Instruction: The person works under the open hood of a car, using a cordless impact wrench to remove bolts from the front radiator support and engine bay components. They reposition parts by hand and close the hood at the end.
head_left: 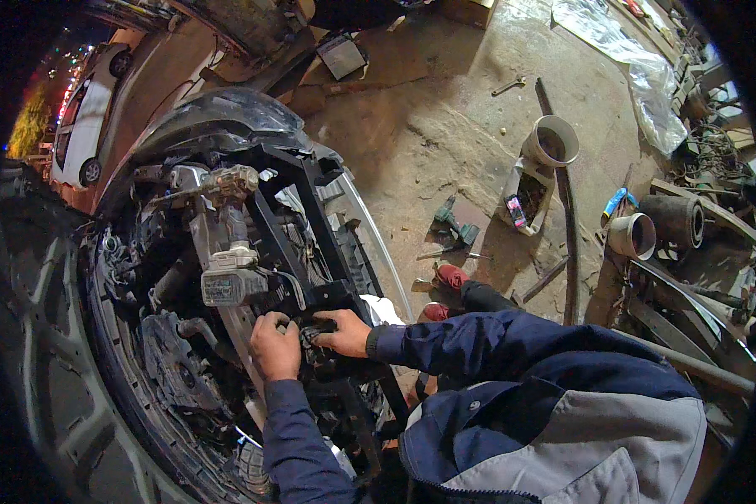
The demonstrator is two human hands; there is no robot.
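Observation:
Both my hands are in the open front of a car, over its black metal front frame (319, 189). My left hand (275, 346) is closed, thumb and fingertips pinched together at the frame's edge; what sits in them is too small to make out. Right beside it, my right hand (344, 333) has its fingers bent around a small dark part that I cannot name. Just beyond my left hand, a dusty cordless power tool (233, 220) lies across the frame, its battery end towards me. Dark engine parts (181, 357) fill the space to the left.
The raised hood (50, 336) bounds the left side. On the floor to the right are a green cordless drill (455, 223), a white tub (529, 189) with a phone (514, 210) on it, a bucket (554, 141), a long metal bar (569, 244) and a wrench (508, 86).

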